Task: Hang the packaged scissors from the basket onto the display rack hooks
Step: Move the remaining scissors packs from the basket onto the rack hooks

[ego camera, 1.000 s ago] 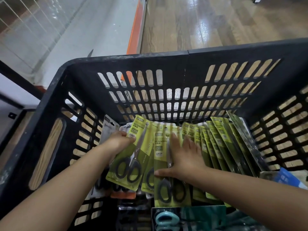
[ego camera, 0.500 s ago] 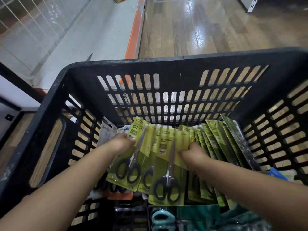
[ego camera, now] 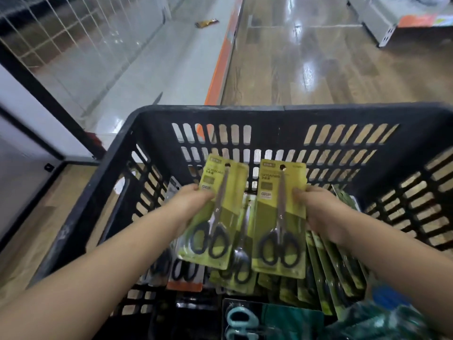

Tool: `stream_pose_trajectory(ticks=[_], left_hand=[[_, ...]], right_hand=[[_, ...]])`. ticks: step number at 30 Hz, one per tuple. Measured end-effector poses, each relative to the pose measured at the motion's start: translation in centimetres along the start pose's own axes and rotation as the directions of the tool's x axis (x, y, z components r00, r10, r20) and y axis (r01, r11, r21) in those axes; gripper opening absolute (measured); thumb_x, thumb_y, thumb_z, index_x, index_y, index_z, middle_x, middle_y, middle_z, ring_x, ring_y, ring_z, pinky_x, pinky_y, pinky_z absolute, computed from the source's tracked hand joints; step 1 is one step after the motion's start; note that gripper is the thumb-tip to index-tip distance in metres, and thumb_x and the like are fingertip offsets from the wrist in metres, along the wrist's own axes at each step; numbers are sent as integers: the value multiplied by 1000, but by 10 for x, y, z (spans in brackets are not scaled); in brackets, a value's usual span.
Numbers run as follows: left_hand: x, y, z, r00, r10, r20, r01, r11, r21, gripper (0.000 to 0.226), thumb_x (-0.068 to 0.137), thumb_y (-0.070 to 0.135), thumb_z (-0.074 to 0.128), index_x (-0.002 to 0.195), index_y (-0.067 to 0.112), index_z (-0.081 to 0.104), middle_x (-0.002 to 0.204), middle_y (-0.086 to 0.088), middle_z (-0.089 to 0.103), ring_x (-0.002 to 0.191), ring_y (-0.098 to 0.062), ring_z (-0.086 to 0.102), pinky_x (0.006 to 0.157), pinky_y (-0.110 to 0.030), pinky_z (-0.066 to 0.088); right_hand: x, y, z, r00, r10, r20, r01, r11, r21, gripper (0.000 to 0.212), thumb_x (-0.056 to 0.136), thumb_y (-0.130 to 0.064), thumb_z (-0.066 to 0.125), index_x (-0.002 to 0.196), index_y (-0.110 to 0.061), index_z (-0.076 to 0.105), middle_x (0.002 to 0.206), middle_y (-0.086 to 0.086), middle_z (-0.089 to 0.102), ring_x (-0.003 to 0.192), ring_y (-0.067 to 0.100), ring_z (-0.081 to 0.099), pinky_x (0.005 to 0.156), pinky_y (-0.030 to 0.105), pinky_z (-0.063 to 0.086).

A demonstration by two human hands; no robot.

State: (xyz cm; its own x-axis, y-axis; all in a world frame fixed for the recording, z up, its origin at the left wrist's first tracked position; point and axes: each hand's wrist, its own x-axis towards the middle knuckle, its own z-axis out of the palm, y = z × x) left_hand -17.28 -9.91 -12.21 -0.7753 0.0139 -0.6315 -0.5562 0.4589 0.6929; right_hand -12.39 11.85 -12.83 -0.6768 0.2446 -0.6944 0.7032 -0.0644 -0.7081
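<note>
Where fingers (ego camera: 201,192) pinch, scissor packs (ego camera: 279,217)

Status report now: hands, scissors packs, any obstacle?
Left hand grips one scissors pack. Right hand grips another pack. Both above basket. No hooks in view.

Single head-worn view, looking forward and steeply down, close over a black basket (ego camera: 152,148), floor (ego camera: 318,69) beyond
</note>
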Motion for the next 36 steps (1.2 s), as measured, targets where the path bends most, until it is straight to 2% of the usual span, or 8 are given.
stream_pose_trajectory(ticks=[5,10,17,24,28,30,32,36], left_hand=[[1,-9,15,999,-27,47,29,999,-39,9,91,29,58,95,21,58,103,-2,64,101,-24,61,97,-42,47],[-19,-25,26,982,-179,58,180,983,-23,7,94,25,54,96,19,57,92,-2,63,77,-14,59,53,-23,47],[-65,9,3,944,-324,60,328,942,-68,16,95,13,53,110,10,58,92,-3,63,68,-12,56,44,-13,47],[-159,135,-71,966,-259,-21,251,950,-186,13,95,20,54,107,16,57,94,0,64,73,-10,55,50,-18,41],[-234,249,-142,980,-141,-142,107,969,-222,10,92,27,57,99,20,59,101,0,65,84,-12,57,64,-17,44],[-278,308,-177,973,-84,-215,30,969,-246,9,91,23,58,83,19,58,84,0,64,77,-14,57,62,-13,45],[-328,366,-210,956,-18,-293,-67,959,-275,17,91,19,58,74,18,54,71,0,59,63,-12,53,54,-14,43],[-429,448,-265,868,109,-485,-261,931,-257,20,92,23,58,73,20,51,68,2,54,64,-15,51,59,-20,44]], right_hand=[[18,21,-1,1000,-1,0,1,987,-158,37,100,-26,41,134,-15,44,126,8,56,118,30,51,103,50,39],[20,44,-4,995,95,31,-85,968,-235,39,100,-29,39,139,-25,38,133,4,52,120,29,48,103,52,39],[-17,5,6,953,302,-19,-290,892,-346,49,96,-37,42,142,-25,33,143,6,43,129,32,42,103,47,37],[-125,-168,6,978,199,57,-161,903,-398,33,97,-38,42,124,-19,46,127,1,52,115,27,48,101,44,38],[-210,-315,6,993,2,115,44,917,-397,30,98,-35,43,124,-22,49,120,4,55,109,26,51,97,40,41],[-259,-386,11,983,-115,145,157,931,-329,23,98,-29,46,116,-18,53,105,5,60,96,24,56,83,35,47],[-312,-452,14,951,-227,211,278,925,-260,21,97,-22,48,115,-16,58,91,5,62,85,22,58,76,36,47],[-420,-549,15,797,-425,428,519,845,-128,19,96,-24,50,111,-18,60,107,16,63,90,24,55,73,26,44]])
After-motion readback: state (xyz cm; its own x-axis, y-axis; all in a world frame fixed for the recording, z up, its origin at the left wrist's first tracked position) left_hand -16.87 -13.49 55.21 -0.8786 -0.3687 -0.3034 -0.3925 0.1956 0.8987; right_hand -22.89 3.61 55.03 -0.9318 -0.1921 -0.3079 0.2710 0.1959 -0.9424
